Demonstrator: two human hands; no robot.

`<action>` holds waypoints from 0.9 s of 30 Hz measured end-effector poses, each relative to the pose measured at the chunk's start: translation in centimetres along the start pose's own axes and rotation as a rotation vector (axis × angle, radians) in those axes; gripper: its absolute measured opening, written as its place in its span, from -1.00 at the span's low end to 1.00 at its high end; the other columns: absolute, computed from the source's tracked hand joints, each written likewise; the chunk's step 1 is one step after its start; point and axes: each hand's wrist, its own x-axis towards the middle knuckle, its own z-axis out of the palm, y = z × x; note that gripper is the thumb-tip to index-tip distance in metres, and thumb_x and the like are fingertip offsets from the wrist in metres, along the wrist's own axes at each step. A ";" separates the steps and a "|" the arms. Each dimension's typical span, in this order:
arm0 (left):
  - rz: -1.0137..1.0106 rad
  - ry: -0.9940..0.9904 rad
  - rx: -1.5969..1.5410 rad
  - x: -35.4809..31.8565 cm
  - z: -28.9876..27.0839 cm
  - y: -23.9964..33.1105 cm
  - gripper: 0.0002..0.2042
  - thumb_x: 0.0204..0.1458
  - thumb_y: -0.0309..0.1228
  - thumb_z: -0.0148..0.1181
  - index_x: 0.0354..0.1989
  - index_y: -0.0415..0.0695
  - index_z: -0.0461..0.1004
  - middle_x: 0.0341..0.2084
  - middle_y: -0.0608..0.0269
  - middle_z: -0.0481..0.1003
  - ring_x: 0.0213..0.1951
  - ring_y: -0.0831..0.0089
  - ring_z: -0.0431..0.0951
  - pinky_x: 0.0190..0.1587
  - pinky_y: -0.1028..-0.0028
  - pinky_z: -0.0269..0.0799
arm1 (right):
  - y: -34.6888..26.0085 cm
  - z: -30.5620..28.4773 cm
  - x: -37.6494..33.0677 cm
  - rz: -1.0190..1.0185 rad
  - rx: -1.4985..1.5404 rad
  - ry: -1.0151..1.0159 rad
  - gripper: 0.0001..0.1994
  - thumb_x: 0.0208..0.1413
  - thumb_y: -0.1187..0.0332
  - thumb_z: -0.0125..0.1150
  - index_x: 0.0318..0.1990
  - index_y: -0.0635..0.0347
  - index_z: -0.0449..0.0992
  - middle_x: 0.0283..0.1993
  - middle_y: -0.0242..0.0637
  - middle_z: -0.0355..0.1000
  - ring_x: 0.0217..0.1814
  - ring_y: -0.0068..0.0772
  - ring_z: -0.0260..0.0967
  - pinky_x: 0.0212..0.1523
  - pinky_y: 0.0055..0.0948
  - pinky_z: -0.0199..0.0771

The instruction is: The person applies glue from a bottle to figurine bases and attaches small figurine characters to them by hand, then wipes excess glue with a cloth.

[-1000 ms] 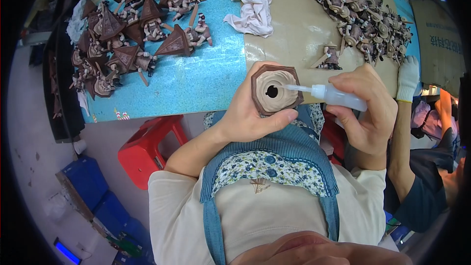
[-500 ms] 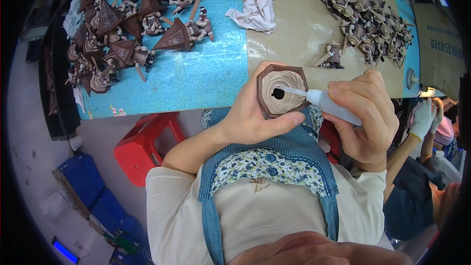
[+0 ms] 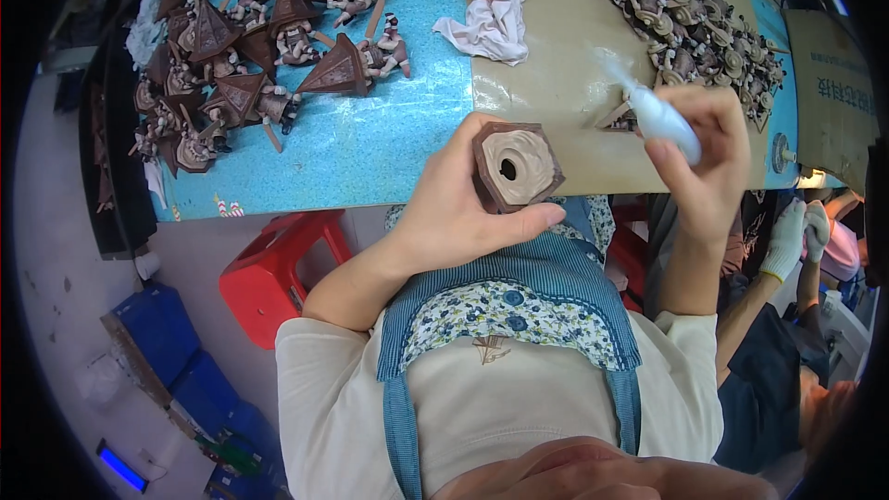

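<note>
My left hand [image 3: 463, 204] is closed round a brown many-sided base piece [image 3: 523, 167], held above the table's near edge. Its beige, ridged hollow faces up, with a dark hole in the middle. To the right, apart from the base piece, my right hand [image 3: 704, 143] grips a translucent white squeeze bottle [image 3: 665, 122]. The bottle's thin nozzle points up and to the left, blurred by motion. Beyond the bottle lie many small painted figurines [image 3: 685, 14] in a heap, one of them partly hidden behind my right hand.
Brown pointed roof pieces with figurines [image 3: 213, 28] cover the table's far left. A crumpled white cloth [image 3: 495, 14] lies at the back middle. Below the blue tabletop [image 3: 389, 157] stands a red stool [image 3: 264, 278]. A co-worker's gloved hand [image 3: 787, 231] shows at right, near a cardboard box [image 3: 833, 83].
My right hand has lifted the squeeze bottle out of the base piece's hollow, away to the right and upward. My left hand has shifted slightly left and tilted the base piece.
</note>
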 end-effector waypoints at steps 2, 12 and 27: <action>-0.028 0.005 0.105 -0.1 -0.6 0.9 -0.40 -0.24 -0.39 0.47 -0.03 -0.24 0.26 -0.18 0.17 0.44 -0.14 0.47 0.47 -0.08 0.50 0.39 | 1.7 0.8 1.0 0.065 0.074 0.031 -0.61 -0.05 0.65 0.23 -0.04 0.40 0.29 -0.14 -0.15 0.41 -0.14 -0.44 0.40 -0.10 -0.50 0.42; 0.419 0.086 0.973 -0.3 -2.7 4.0 -0.31 -0.28 -0.42 0.40 0.11 -0.26 0.24 -0.14 0.01 0.39 -0.12 0.12 0.43 -0.07 0.33 0.34 | 8.2 2.8 5.7 0.126 -0.179 0.021 -0.69 -0.10 0.59 0.25 -0.12 0.31 0.48 -0.16 -0.26 0.51 -0.07 -0.49 0.45 0.00 -0.48 0.40; 0.937 0.461 0.583 1.9 -1.0 0.7 -0.32 -0.28 -0.57 0.42 0.07 -0.27 0.18 -0.01 -0.16 0.32 0.03 0.11 0.37 0.08 0.29 0.30 | 5.0 -2.1 -1.4 0.317 -0.796 0.290 -0.70 0.04 0.22 0.27 -0.29 0.33 0.48 -0.40 -0.12 0.44 -0.41 -0.22 0.40 -0.37 -0.36 0.40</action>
